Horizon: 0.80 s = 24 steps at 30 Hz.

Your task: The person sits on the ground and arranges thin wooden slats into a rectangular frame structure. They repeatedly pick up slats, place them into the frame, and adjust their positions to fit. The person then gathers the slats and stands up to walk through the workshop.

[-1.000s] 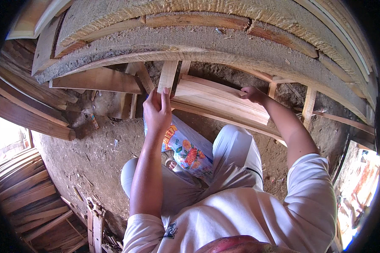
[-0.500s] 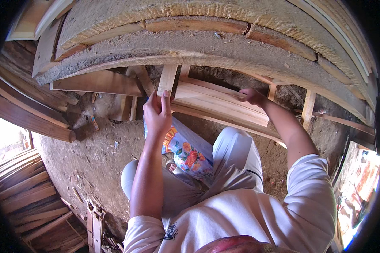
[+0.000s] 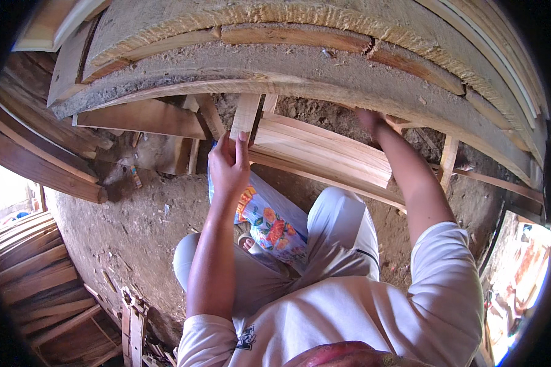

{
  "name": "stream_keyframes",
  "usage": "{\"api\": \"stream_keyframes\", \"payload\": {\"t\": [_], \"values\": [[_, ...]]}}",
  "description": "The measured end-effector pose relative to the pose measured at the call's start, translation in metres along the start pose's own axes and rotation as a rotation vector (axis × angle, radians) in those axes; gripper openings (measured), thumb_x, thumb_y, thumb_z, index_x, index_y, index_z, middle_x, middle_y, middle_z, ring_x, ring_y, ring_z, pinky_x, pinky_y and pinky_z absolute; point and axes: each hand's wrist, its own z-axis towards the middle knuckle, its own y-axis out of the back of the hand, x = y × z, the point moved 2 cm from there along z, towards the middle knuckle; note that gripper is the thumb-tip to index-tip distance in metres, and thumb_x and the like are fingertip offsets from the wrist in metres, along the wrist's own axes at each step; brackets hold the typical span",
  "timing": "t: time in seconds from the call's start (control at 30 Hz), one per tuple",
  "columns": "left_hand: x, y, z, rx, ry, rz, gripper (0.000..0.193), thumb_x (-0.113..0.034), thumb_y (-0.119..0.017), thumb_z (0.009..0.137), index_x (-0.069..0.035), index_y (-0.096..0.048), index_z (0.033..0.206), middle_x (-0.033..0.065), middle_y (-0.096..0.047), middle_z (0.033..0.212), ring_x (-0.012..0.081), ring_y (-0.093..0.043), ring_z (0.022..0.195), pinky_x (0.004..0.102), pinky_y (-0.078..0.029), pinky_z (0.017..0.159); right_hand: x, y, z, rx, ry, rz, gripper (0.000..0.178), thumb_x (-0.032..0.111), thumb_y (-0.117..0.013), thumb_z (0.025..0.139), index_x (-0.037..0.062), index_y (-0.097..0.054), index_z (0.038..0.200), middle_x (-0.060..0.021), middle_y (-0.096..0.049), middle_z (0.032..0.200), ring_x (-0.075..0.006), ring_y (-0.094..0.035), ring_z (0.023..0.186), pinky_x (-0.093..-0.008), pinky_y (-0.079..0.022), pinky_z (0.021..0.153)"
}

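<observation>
My left hand (image 3: 228, 160) is closed on a short pale wooden slat (image 3: 245, 114), thumb and fingers pinching its near end. The slat's far end goes out of sight under the thick workbench edge. My right hand (image 3: 370, 120) is at the underside of the bench, beyond the pale boards; motion smears its fingers, and what it touches cannot be made out. Between my hands lie the smooth pale boards (image 3: 324, 145), resting in a wooden frame with a long front rail (image 3: 330, 176).
A thick, rough wooden workbench (image 3: 226, 67) spans the far side, with a slanted leg (image 3: 448, 156) at right. Curved planks (image 3: 43, 156) jut in at left. Stacked wood strips (image 3: 37, 269) lie lower left. A flowered plastic sack (image 3: 272, 223) sits by my knees on the dirt floor (image 3: 116, 226).
My right hand has left the far edge of the pale boards and moved farther away, up under the bench edge. My left hand stays on the slat.
</observation>
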Motion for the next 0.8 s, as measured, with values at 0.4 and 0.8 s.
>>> {"api": "stream_keyframes", "payload": {"t": [0.4,0.8], "values": [[0.000,-0.003,0.000,0.006,0.012,-0.040,0.043,-0.032,-0.062,0.100,0.011,-0.066,0.101,0.0166,-0.070,0.068,0.0161,-0.063,0.058,0.0339,-0.046,0.056,-0.037,0.012,0.051,0.017,-0.274,-0.113,0.045,0.040,-0.071,0.090,0.0044,-0.069,0.117,-0.0153,-0.072,0.106,-0.0271,-0.068,0.092,-0.0435,-0.055,0.075],[-0.007,-0.001,0.000,0.029,0.003,-0.008,0.044,-0.035,-0.060,0.102,0.007,-0.064,0.091,0.0165,-0.069,0.068,0.0205,-0.064,0.059,0.0356,-0.047,0.057,-0.060,0.192,0.049,0.054,-0.248,0.013,0.047,0.043,-0.068,0.092,0.0041,-0.068,0.118,-0.0158,-0.071,0.109,-0.0255,-0.068,0.096,-0.0414,-0.056,0.073]]}}
